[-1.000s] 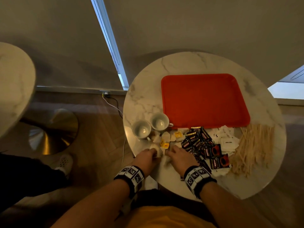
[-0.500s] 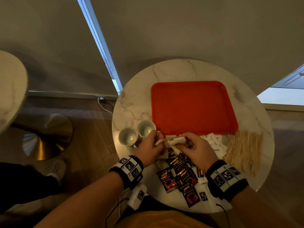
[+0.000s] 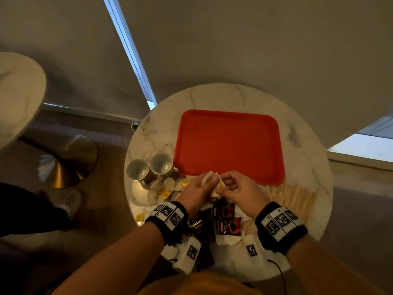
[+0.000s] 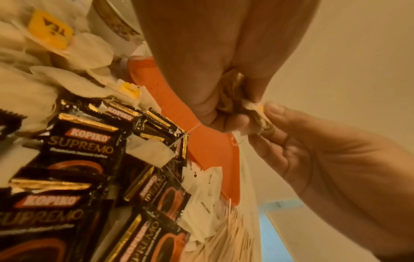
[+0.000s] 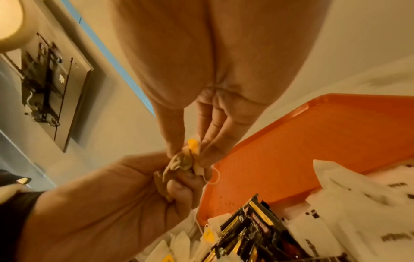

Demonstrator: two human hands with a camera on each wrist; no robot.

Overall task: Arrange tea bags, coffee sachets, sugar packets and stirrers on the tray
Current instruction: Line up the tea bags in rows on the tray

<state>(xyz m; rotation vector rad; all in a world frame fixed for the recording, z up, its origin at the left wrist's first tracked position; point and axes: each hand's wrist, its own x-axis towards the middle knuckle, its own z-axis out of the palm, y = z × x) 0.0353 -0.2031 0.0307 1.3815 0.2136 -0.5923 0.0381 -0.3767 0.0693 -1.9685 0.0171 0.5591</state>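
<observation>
Both hands hold a small bunch of tea bags [image 3: 210,177] just above the near edge of the red tray [image 3: 229,143]. My left hand [image 3: 198,189] grips the bags [image 4: 230,92] in curled fingers. My right hand [image 3: 234,188] pinches the yellow-tagged end [image 5: 193,144] between thumb and fingers, a string loop hanging below. More tea bags [image 3: 168,188] with yellow tags lie by the cups. Black coffee sachets [image 3: 223,218] lie under my wrists, white sugar packets [image 4: 206,184] beside them, and wooden stirrers [image 3: 291,196] to the right. Nothing lies on the tray.
Two white cups [image 3: 148,169] stand left of the tray near the round marble table's [image 3: 306,145] edge. A second table [image 3: 19,96] with a brass base [image 3: 68,165] stands to the left. A person's dark leg and white shoe [image 3: 70,199] are on the floor.
Both hands lifted from the near pile with tea bags and moved forward to the tray's near edge; the right hand now pinches the tagged end. The head view shifted closer.
</observation>
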